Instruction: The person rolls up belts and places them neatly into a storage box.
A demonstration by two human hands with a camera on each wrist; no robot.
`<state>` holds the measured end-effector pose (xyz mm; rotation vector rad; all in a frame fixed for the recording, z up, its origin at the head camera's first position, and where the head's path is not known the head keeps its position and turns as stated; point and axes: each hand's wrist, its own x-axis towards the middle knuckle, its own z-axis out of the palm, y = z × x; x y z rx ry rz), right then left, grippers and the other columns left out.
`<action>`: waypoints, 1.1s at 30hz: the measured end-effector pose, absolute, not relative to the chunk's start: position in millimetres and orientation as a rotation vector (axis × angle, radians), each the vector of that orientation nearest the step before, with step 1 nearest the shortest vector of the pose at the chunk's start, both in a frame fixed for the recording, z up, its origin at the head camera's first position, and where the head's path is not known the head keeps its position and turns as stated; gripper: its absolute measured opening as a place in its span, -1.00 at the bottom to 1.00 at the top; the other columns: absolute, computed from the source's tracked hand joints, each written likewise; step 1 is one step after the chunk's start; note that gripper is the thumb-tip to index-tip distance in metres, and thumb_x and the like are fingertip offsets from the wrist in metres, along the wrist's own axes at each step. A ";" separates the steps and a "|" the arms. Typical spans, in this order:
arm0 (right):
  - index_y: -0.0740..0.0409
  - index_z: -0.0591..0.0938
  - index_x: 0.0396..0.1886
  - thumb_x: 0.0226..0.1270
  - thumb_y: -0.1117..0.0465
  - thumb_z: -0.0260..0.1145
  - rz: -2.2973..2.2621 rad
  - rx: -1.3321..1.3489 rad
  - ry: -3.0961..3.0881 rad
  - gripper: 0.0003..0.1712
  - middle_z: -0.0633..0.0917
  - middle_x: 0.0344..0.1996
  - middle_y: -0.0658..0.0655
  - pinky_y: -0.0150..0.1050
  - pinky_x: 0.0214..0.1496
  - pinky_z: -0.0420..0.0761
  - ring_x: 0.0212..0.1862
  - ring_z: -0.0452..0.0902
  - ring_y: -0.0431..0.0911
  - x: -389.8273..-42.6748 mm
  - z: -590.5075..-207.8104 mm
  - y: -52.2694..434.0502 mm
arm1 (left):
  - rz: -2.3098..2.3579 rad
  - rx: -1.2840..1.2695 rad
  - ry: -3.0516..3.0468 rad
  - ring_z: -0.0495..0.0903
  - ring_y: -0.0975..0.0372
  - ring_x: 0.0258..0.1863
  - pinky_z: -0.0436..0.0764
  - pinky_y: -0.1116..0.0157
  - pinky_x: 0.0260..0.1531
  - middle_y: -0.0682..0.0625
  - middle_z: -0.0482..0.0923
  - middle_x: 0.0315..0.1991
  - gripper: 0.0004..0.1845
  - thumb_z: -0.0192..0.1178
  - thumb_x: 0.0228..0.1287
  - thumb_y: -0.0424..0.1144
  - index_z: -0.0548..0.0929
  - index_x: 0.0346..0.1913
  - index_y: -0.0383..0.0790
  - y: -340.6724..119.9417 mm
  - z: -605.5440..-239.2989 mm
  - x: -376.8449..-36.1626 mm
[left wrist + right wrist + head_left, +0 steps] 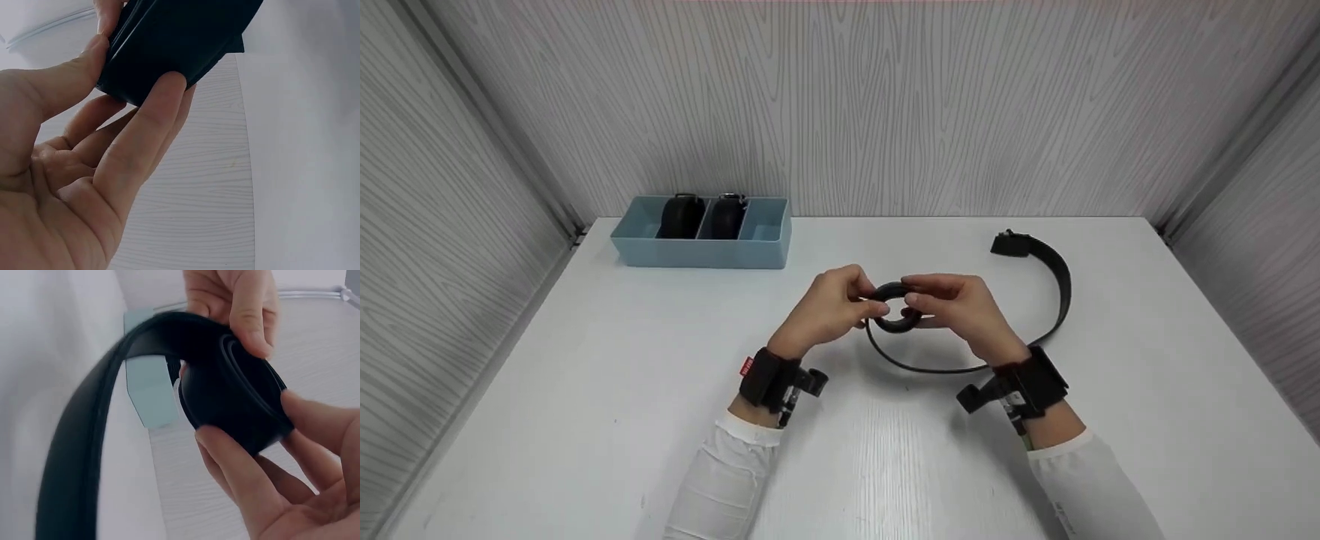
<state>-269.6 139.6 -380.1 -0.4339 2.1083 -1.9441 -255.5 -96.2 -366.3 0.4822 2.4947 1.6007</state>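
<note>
Centre of frame: left hand (832, 307) and right hand (956, 304) pinch partly rolled black belt (897, 307) just above white bench (585, 390), both grips closed on coil. Loose tail with buckle (1011, 244) trails to right. Rolling step appears midway; next move likely calls for feeding tail into coil. Blue tray (705, 251), upper left, holds two rolled belts.

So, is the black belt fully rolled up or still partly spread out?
Partly rolled. Both hands, left hand and right hand, hold a small coil of the belt; its remaining length curves across the table to the buckle.
</note>
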 end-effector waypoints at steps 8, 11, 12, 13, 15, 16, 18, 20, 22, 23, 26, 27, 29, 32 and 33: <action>0.32 0.69 0.22 0.40 0.27 0.45 -1.733 -0.503 2.179 -0.57 0.77 0.05 0.24 -0.13 -0.09 0.76 -0.05 0.75 0.06 -268.3 -377.4 141.8 | 1.481 0.533 2.468 0.73 0.07 -0.28 0.65 0.30 -0.32 -0.08 0.76 -0.24 -0.83 0.42 0.36 -0.30 0.65 -0.16 -0.28 -97.2 -365.2 -255.4; 0.36 0.68 0.21 0.41 0.29 0.45 -1.838 -0.431 2.145 -0.57 0.78 0.01 0.24 -0.11 -0.11 0.76 -0.11 0.77 0.00 -269.8 -379.4 140.8 | 1.548 0.473 2.491 0.75 0.08 -0.24 0.65 0.29 -0.30 -0.07 0.77 -0.14 -0.81 0.43 0.37 -0.24 0.64 -0.15 -0.26 -94.9 -367.5 -255.9; 0.37 0.68 0.22 0.41 0.31 0.44 -1.885 -0.408 2.130 -0.57 0.78 0.00 0.24 -0.10 -0.10 0.76 -0.12 0.78 -0.01 -270.3 -380.1 140.3 | 1.577 0.446 2.497 0.75 0.11 -0.25 0.66 0.28 -0.28 -0.08 0.77 -0.11 -0.80 0.43 0.37 -0.22 0.64 -0.15 -0.24 -94.1 -368.2 -256.1; 0.39 0.66 0.23 0.42 0.31 0.43 -1.930 -0.387 2.115 -0.56 0.78 -0.01 0.23 -0.09 -0.09 0.76 -0.13 0.78 -0.02 -270.8 -380.8 139.9 | 1.607 0.423 2.497 0.75 0.12 -0.24 0.67 0.28 -0.27 -0.08 0.77 -0.07 -0.79 0.43 0.37 -0.21 0.63 -0.14 -0.24 -93.3 -368.7 -256.3; 0.40 0.65 0.24 0.42 0.32 0.43 -2.006 -0.350 2.078 -0.56 0.78 -0.03 0.23 -0.07 -0.07 0.75 -0.13 0.78 0.00 -271.0 -381.2 139.0 | 1.653 0.396 2.500 0.76 0.14 -0.24 0.69 0.26 -0.24 -0.10 0.76 -0.02 -0.79 0.43 0.37 -0.22 0.62 -0.15 -0.24 -91.7 -369.3 -256.8; 0.40 0.64 0.24 0.43 0.32 0.42 -2.029 -0.338 2.065 -0.55 0.78 -0.04 0.22 -0.07 -0.06 0.75 -0.13 0.78 0.00 -271.2 -381.6 139.0 | 1.670 0.388 2.496 0.77 0.13 -0.22 0.70 0.26 -0.23 -0.11 0.75 -0.02 -0.79 0.43 0.37 -0.23 0.61 -0.15 -0.25 -91.1 -369.1 -256.8; 0.37 0.65 0.25 0.43 0.31 0.43 -2.048 -0.320 2.047 -0.56 0.78 -0.04 0.23 -0.05 -0.04 0.74 -0.11 0.78 0.03 -271.0 -382.0 139.5 | 1.689 0.398 2.479 0.78 0.07 -0.21 0.72 0.24 -0.22 -0.13 0.76 -0.07 -0.81 0.42 0.37 -0.27 0.60 -0.16 -0.26 -90.7 -368.6 -256.9; 0.34 0.67 0.24 0.42 0.30 0.44 -2.031 -0.335 2.047 -0.56 0.77 -0.01 0.24 -0.05 -0.02 0.74 -0.08 0.78 0.06 -270.8 -381.5 139.9 | 1.684 0.423 2.471 0.77 0.06 -0.23 0.71 0.24 -0.24 -0.12 0.77 -0.15 -0.83 0.40 0.38 -0.30 0.60 -0.18 -0.28 -91.5 -367.6 -256.9; 0.32 0.68 0.23 0.41 0.28 0.45 -1.986 -0.371 2.074 -0.56 0.76 0.04 0.25 -0.06 0.00 0.74 -0.05 0.77 0.05 -270.1 -380.1 140.8 | 1.657 0.447 2.474 0.76 0.04 -0.25 0.68 0.27 -0.27 -0.12 0.78 -0.21 -0.84 0.40 0.38 -0.32 0.60 -0.18 -0.29 -93.3 -365.8 -256.9; 0.31 0.68 0.23 0.41 0.27 0.46 -1.955 -0.391 2.092 -0.56 0.75 0.06 0.26 -0.07 0.00 0.74 -0.04 0.77 0.05 -269.5 -379.2 141.0 | 1.637 0.463 2.477 0.76 0.04 -0.25 0.66 0.28 -0.28 -0.11 0.78 -0.22 -0.84 0.39 0.38 -0.32 0.60 -0.18 -0.29 -94.3 -364.9 -256.8; 0.29 0.69 0.23 0.39 0.25 0.47 -1.837 -0.458 2.143 -0.55 0.74 0.11 0.25 -0.10 -0.02 0.74 -0.01 0.75 0.05 -267.5 -376.3 140.7 | 1.548 0.507 2.497 0.74 0.06 -0.27 0.60 0.31 -0.32 -0.08 0.77 -0.23 -0.85 0.40 0.38 -0.32 0.62 -0.18 -0.28 -96.9 -362.9 -256.2; 0.29 0.68 0.24 0.40 0.25 0.46 -1.797 -0.477 2.157 -0.55 0.74 0.11 0.26 -0.11 -0.04 0.75 -0.02 0.74 0.04 -267.4 -376.0 140.6 | 1.521 0.517 2.501 0.73 0.06 -0.27 0.58 0.32 -0.33 -0.08 0.77 -0.23 -0.86 0.40 0.37 -0.32 0.62 -0.19 -0.28 -97.4 -362.6 -255.9; 0.27 0.69 0.24 0.40 0.26 0.46 -1.743 -0.494 2.171 -0.55 0.74 0.11 0.26 -0.11 -0.06 0.75 -0.03 0.73 0.06 -267.3 -376.1 139.8 | 1.488 0.535 2.499 0.72 0.08 -0.28 0.58 0.32 -0.35 -0.06 0.77 -0.22 -0.86 0.40 0.37 -0.32 0.63 -0.19 -0.27 -97.7 -363.2 -255.8; 0.27 0.69 0.24 0.41 0.28 0.45 -1.744 -0.470 2.171 -0.57 0.75 0.08 0.27 -0.12 -0.09 0.76 -0.05 0.74 0.06 -268.1 -377.4 138.6 | 1.495 0.524 2.498 0.72 0.07 -0.27 0.59 0.32 -0.35 -0.07 0.77 -0.20 -0.86 0.40 0.38 -0.31 0.63 -0.18 -0.26 -96.7 -365.0 -256.3; 0.28 0.69 0.24 0.41 0.29 0.45 -1.768 -0.452 2.166 -0.57 0.76 0.07 0.27 -0.13 -0.10 0.76 -0.05 0.74 0.05 -268.6 -378.0 138.1 | 1.514 0.513 2.498 0.72 0.05 -0.27 0.60 0.31 -0.34 -0.07 0.77 -0.19 -0.85 0.40 0.39 -0.30 0.62 -0.17 -0.26 -96.2 -365.6 -256.4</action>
